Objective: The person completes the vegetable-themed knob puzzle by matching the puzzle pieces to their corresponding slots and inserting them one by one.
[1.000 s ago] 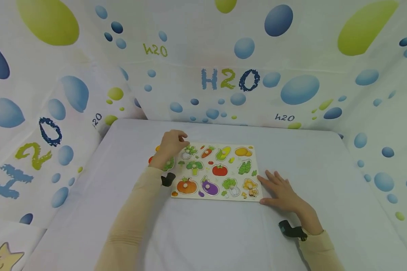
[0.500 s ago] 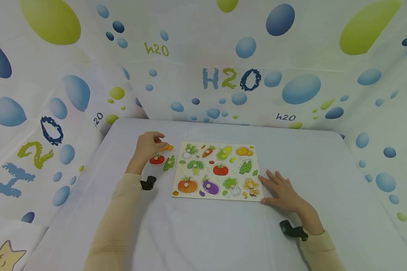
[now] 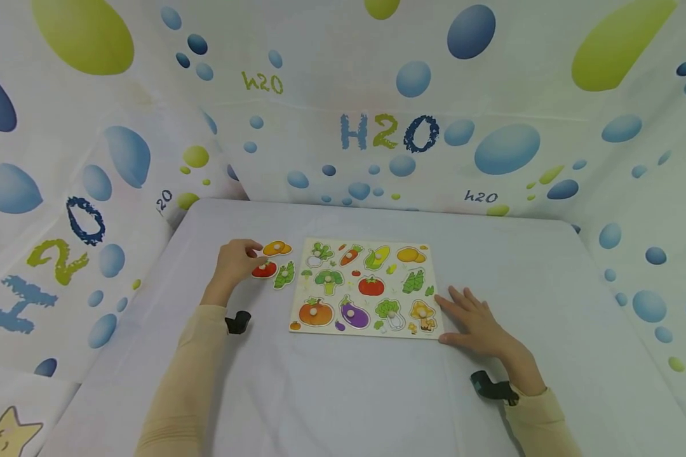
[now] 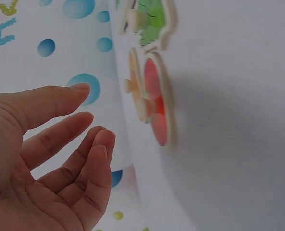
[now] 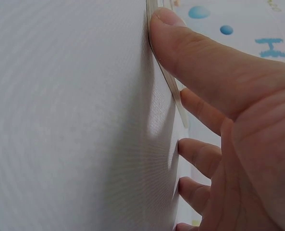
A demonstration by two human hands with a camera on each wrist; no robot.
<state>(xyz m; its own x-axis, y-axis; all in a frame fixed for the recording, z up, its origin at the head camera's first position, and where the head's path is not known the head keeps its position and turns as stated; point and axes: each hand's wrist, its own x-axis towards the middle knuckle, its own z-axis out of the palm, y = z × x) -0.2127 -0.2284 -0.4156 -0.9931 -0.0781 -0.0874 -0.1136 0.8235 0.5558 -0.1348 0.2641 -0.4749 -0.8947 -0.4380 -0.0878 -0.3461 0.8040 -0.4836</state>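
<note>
Just left of a loose tomato puzzle piece, my left hand hovers with thumb and fingers apart. In the left wrist view, a gap separates its fingertips from the tomato piece's knob. Beside the tomato lie a potato piece and a green pea-pod-like piece. The white vegetable puzzle board lies flat at the middle of the table. My right hand spreads its fingers at the board's right edge, with thumb and index finger touching it.
The board bears several pictured vegetables, among them a pumpkin and an eggplant, with knobs on some. A white cloth covers the table, and a patterned curtain hangs behind it and at both sides.
My left hand has moved left from the board's upper left corner, past the potato piece, then down beside the tomato piece. The loose pieces came into fuller view. The right hand stays put.
</note>
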